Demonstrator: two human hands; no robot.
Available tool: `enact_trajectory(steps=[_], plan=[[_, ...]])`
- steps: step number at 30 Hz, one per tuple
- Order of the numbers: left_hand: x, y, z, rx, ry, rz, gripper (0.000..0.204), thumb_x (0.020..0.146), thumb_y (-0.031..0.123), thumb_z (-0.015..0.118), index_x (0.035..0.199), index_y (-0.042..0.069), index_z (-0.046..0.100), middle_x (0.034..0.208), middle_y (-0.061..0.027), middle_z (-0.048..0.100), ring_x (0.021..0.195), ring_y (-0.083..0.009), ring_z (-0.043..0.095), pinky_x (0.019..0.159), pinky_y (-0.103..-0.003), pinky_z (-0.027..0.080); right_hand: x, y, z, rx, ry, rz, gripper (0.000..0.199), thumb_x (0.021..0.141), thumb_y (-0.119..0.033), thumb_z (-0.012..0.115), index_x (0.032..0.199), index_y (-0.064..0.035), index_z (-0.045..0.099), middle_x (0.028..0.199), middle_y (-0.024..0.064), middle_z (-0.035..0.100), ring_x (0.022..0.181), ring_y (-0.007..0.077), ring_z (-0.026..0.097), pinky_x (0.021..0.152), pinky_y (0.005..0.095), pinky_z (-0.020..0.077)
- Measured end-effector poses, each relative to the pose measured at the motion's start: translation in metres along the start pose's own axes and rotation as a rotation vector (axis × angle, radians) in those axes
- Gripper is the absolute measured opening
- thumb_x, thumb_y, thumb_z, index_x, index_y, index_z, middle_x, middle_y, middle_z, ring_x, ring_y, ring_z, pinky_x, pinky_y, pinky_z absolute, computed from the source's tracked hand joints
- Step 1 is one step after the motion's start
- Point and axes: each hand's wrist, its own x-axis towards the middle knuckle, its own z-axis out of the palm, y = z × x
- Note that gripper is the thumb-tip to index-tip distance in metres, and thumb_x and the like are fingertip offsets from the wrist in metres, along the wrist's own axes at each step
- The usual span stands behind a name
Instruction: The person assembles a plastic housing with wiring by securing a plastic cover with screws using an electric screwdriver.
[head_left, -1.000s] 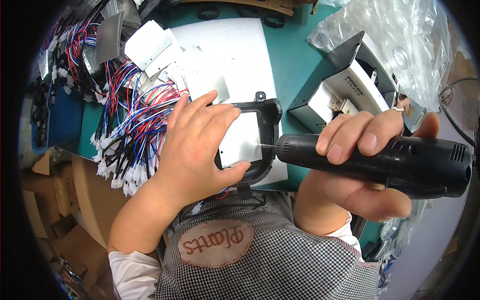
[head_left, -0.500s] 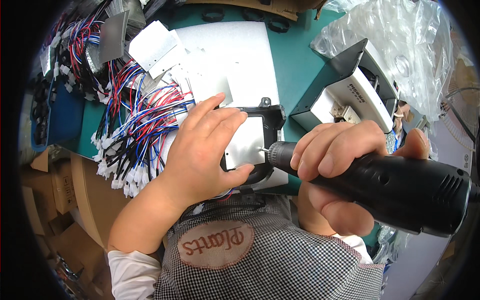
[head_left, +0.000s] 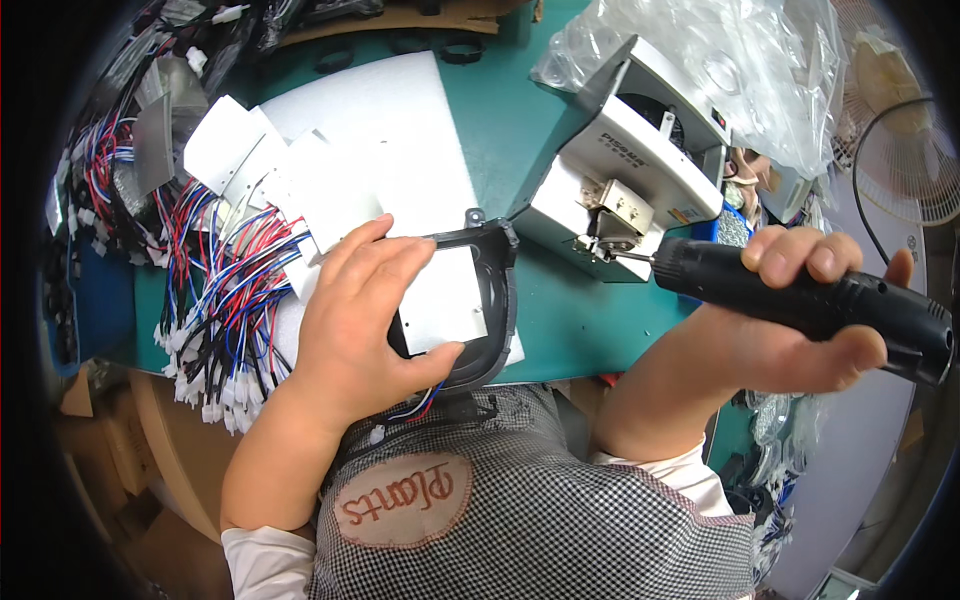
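My left hand (head_left: 355,315) grips a black plastic housing (head_left: 498,310), thumb at its near side and fingers at its far side. A flat silvery metal plate (head_left: 445,300) lies in the housing, its left edge under the hand. Small holes show in the plate. My right hand (head_left: 790,335) is closed round a black electric screwdriver (head_left: 715,270), held roughly level and pointing left. Its thin bit reaches the metal pick-up bracket on the front of a white and black screw feeder (head_left: 570,205). Whether a screw sits on the bit is too small to tell.
A white foam sheet (head_left: 425,120) lies under the housing on the green table (head_left: 500,120). Bundles of red, blue, black and white wires (head_left: 220,290) and loose metal plates (head_left: 230,150) are at the left. Clear plastic bags (head_left: 700,60) and a fan (head_left: 900,130) stand far right.
The screwdriver has left the plate and moved right to the screw feeder. My left hand still holds the housing. The whole view has shifted, with the table things now further left.
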Motion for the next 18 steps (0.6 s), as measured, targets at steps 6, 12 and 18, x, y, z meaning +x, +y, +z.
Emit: enact_trajectory(steps=[6,12,18], plan=[[0.004,0.003,-0.003,0.033,-0.020,0.024,0.074,0.051,0.017,0.083,0.119,0.001,0.058,0.115,-0.0144,0.060,0.118,-0.0396,0.051,0.099,-0.045,0.043,-0.010,0.017,0.011,-0.117,0.119,-0.008,0.073,0.088,-0.060,0.054,0.136,-0.0093,0.033,0.081,0.0093,0.057,0.055,0.0152,0.055,0.051,0.0307,0.0506],[0.001,0.002,-0.003,0.034,-0.018,0.029,0.075,0.052,0.017,0.083,0.120,0.002,0.057,0.116,-0.0150,0.059,0.119,-0.0412,0.049,0.100,-0.047,0.041,-0.014,0.020,0.021,-0.349,0.108,0.110,0.074,0.091,-0.060,0.050,0.139,-0.0076,0.029,0.082,0.0095,0.056,0.054,0.0151,0.054,0.048,0.0292,0.0452],[-0.005,0.007,-0.017,0.072,-0.085,-0.060,0.077,0.056,0.025,0.080,0.125,0.003,0.055,0.131,-0.0190,0.051,0.126,-0.0469,0.042,0.104,-0.052,0.035,-0.019,0.017,0.025,0.276,-0.167,0.145,0.079,0.088,-0.058,0.055,0.141,-0.0055,0.029,0.085,0.0097,0.052,0.057,0.0160,0.053,0.049,0.0298,0.0460]])
